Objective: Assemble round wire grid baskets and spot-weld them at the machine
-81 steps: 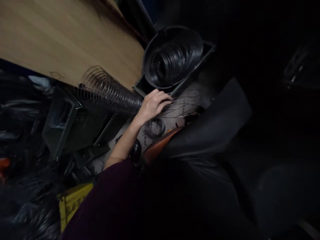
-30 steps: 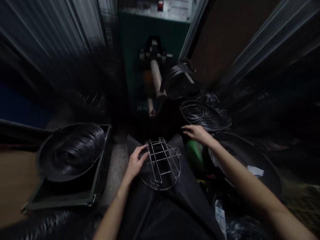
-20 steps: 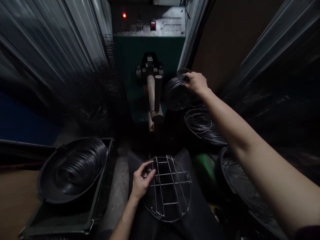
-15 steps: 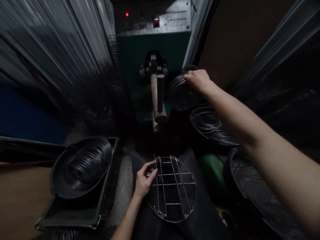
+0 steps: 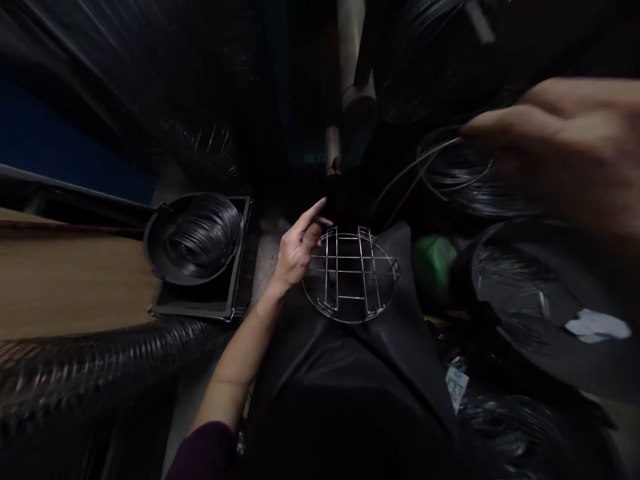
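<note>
A round wire rack (image 5: 350, 275) of welded metal rods lies flat on the black apron (image 5: 345, 373) over my lap. My left hand (image 5: 299, 250) is at the rack's left rim, with the fingers at the rods and the index finger stretched upward. My right hand (image 5: 565, 147) is blurred and very close to the camera at upper right. Its fingertips pinch a thin loop of a black wire coil (image 5: 455, 173). The rest of the coil hangs below and beside the fingers, partly in shadow.
On the left, a black tub of coiled wire (image 5: 193, 240) sits in a dark crate beside a wooden board (image 5: 65, 287). A long wire spiral (image 5: 100, 363) runs along the lower left. On the right are a green object (image 5: 434, 263) and a black basin (image 5: 525, 293).
My head has tipped down, so the machine has slid out of view at the top. My right hand has come back from the machine toward the camera, with wire at its fingers. My left hand remains at the rack.
</note>
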`<action>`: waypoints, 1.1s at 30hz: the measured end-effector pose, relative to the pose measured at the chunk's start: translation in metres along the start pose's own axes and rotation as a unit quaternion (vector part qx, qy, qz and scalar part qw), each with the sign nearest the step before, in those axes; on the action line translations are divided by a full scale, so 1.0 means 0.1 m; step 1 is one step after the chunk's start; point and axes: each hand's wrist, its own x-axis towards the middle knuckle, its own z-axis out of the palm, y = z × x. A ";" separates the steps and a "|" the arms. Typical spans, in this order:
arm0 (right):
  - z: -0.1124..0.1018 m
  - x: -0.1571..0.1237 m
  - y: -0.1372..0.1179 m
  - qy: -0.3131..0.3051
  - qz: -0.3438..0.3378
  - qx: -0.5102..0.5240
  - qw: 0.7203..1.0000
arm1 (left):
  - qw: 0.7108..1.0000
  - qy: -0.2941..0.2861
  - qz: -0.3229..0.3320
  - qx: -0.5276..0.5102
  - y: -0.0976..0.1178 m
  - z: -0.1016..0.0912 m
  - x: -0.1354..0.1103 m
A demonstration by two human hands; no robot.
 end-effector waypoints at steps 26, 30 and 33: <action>1.40 -1.08 -0.12 -0.150 0.133 -0.044 0.979 | 0.897 0.009 -0.179 0.404 -0.25 0.16 -0.40; 1.48 -1.31 -0.13 -0.152 0.120 -0.012 0.981 | 0.897 0.017 -0.144 0.418 -0.35 0.23 -0.53; 1.55 -1.62 -0.17 -0.112 0.093 0.030 0.989 | 0.897 0.041 -0.104 0.427 -0.47 0.29 -0.64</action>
